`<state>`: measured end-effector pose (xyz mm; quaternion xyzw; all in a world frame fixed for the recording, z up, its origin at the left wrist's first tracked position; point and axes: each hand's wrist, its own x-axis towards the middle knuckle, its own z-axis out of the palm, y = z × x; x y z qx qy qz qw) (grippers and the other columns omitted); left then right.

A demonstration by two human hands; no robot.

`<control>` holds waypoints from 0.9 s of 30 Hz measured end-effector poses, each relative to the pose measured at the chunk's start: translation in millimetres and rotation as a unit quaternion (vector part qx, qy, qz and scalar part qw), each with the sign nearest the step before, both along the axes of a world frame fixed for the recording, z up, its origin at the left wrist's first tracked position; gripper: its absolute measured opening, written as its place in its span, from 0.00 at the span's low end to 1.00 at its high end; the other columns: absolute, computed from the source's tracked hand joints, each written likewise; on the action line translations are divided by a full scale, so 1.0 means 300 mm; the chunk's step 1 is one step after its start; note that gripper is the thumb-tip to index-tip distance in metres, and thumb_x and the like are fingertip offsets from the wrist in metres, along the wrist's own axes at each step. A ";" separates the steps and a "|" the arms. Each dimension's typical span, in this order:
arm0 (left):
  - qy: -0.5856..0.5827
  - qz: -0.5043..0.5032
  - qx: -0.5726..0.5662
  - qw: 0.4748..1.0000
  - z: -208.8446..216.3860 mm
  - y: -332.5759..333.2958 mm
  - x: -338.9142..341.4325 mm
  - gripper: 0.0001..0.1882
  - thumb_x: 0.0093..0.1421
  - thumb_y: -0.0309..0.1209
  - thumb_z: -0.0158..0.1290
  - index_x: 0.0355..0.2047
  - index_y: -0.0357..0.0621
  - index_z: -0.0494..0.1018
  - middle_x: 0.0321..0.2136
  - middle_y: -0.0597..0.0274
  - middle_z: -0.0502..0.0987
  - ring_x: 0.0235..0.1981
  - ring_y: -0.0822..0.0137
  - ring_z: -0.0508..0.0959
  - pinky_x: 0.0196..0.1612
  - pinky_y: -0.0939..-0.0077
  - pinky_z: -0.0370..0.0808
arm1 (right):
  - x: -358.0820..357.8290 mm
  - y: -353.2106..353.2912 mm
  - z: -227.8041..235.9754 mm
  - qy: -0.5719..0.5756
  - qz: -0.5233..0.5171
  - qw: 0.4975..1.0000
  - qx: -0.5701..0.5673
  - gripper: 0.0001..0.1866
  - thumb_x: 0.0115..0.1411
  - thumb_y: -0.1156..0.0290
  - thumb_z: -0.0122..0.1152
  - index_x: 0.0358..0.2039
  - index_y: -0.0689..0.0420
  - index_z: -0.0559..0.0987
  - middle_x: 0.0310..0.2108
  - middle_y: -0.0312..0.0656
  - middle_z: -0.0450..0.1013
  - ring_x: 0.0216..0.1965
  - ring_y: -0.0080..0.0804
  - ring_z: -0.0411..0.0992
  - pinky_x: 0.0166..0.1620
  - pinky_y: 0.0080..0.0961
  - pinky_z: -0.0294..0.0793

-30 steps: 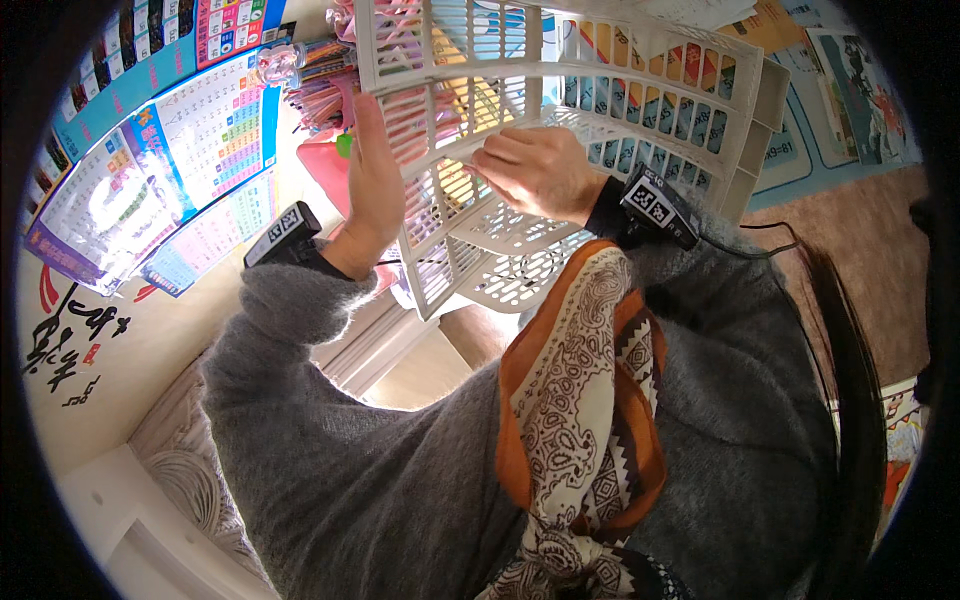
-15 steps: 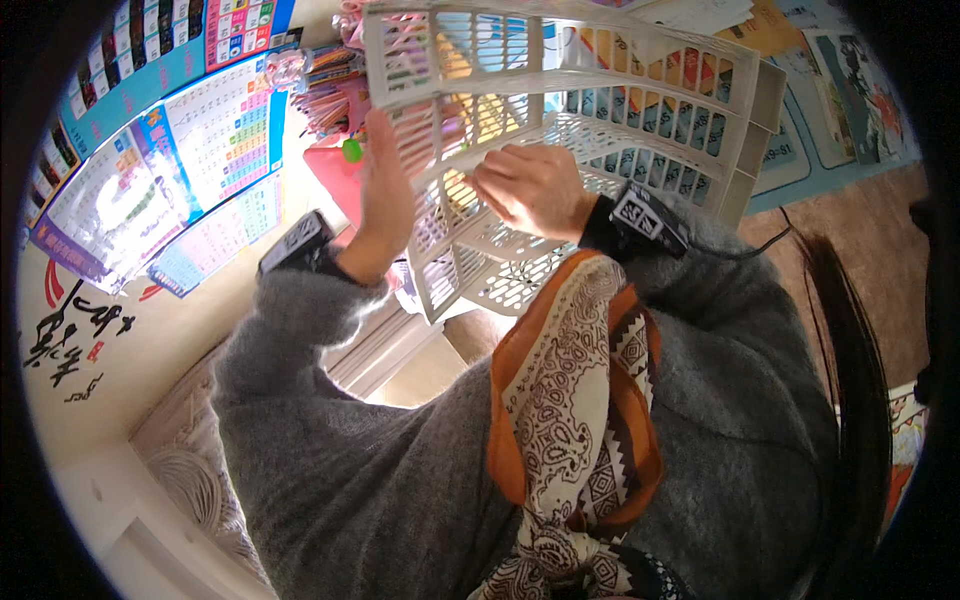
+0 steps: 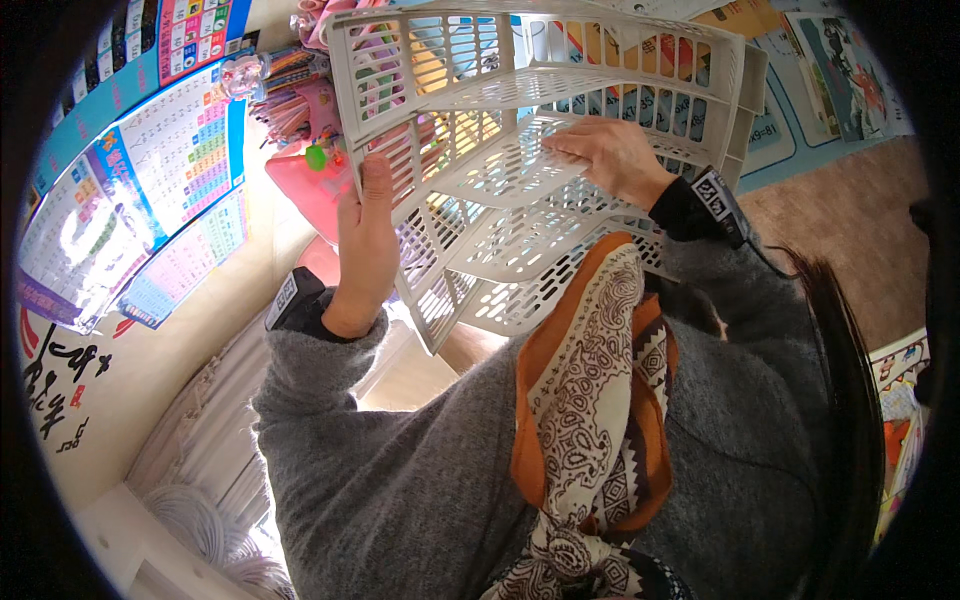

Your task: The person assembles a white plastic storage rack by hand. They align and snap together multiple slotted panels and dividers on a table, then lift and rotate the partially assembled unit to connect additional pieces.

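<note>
A whitish slatted plastic file rack [image 3: 590, 85], with several perforated compartments, is tilted in front of me. My left hand [image 3: 368, 250] grips its left edge, the thumb pointing up along the frame and the other fingers partly hidden. Inside the rack, my right hand [image 3: 615, 160] lies against a perforated divider [image 3: 510, 165]. Its fingers are stretched out toward the left, with nothing visible in them.
Behind the rack's left side are a bundle of pencils [image 3: 290, 100] and a pink item [image 3: 305, 185]. Printed charts [image 3: 180, 160] hang on the left wall. Papers [image 3: 840, 80] lie on the blue-covered table at the far right.
The rack has shifted slightly left and nearer, showing more of its dividers. My right hand has moved right, and its curled fingers have straightened. My left hand has lowered along the rack's edge.
</note>
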<state>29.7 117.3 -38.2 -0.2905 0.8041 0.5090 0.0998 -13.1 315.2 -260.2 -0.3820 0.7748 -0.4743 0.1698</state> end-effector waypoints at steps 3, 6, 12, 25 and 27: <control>0.033 -0.031 -0.052 0.998 -0.010 -0.008 -0.004 0.25 0.69 0.45 0.37 0.46 0.32 0.70 0.39 0.61 0.75 0.40 0.73 0.71 0.47 0.78 0.65 | 0.016 0.009 -0.015 0.002 0.014 1.000 -0.002 0.18 0.50 0.73 0.64 0.44 0.51 0.79 0.38 0.36 0.78 0.38 0.29 0.75 0.42 0.27 0.75; 0.042 -0.033 -0.046 0.998 -0.026 -0.027 -0.031 0.24 0.69 0.45 0.36 0.44 0.33 0.71 0.37 0.62 0.75 0.38 0.74 0.70 0.45 0.80 0.65 | 0.002 0.002 -0.019 -0.045 0.022 0.999 0.007 0.17 0.50 0.71 0.64 0.43 0.54 0.79 0.37 0.38 0.78 0.37 0.29 0.75 0.42 0.28 0.75; 0.011 0.016 0.016 1.000 -0.020 -0.007 -0.057 0.24 0.69 0.45 0.39 0.49 0.34 0.68 0.42 0.60 0.74 0.42 0.73 0.71 0.48 0.81 0.65 | 0.060 -0.001 0.143 0.046 -0.140 0.987 -0.065 0.14 0.53 0.71 0.62 0.41 0.57 0.77 0.38 0.41 0.76 0.41 0.33 0.74 0.44 0.27 0.74; 0.018 0.006 0.083 0.996 -0.022 0.014 -0.048 0.26 0.68 0.46 0.40 0.53 0.34 0.64 0.48 0.59 0.71 0.48 0.69 0.69 0.54 0.76 0.62 | 0.073 -0.181 -0.210 -0.858 -0.184 0.430 -0.213 0.15 0.63 0.63 0.51 0.44 0.62 0.71 0.42 0.42 0.70 0.42 0.29 0.68 0.47 0.30 0.70; 0.017 0.017 0.047 0.999 -0.024 0.014 -0.051 0.27 0.68 0.46 0.39 0.53 0.34 0.64 0.48 0.58 0.71 0.48 0.68 0.69 0.54 0.75 0.62 | 0.080 -0.264 -0.246 -0.860 -0.199 0.388 -0.265 0.15 0.63 0.63 0.51 0.44 0.62 0.71 0.42 0.41 0.70 0.42 0.30 0.68 0.47 0.31 0.70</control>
